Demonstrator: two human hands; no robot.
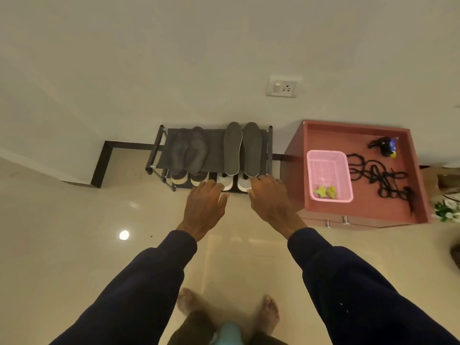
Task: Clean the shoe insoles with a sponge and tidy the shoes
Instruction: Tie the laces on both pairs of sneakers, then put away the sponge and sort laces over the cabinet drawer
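Note:
A low dark shoe rack [159, 148] stands against the wall. On its top shelf lie two dark grey insoles [189, 151] at the left and two larger grey insoles [240, 148] at the right. White-toed shoes [230, 183] stick out from the shelf below. My left hand [204, 207] reaches toward the shoe toes with fingers spread. My right hand [268, 197] reaches beside it, its fingertips at the heel end of the rightmost insole and over the right shoe toe. Neither hand holds anything. A yellow-green sponge [326, 191] lies in a pink basket [346, 175].
A pink-brown cabinet [313, 135] stands right of the rack, carrying the basket, black laces [380, 175] and a dark bottle [384, 145]. A wall socket [282, 87] is above the rack. Glossy beige floor tiles lie in front; my bare feet [186, 300] stand below.

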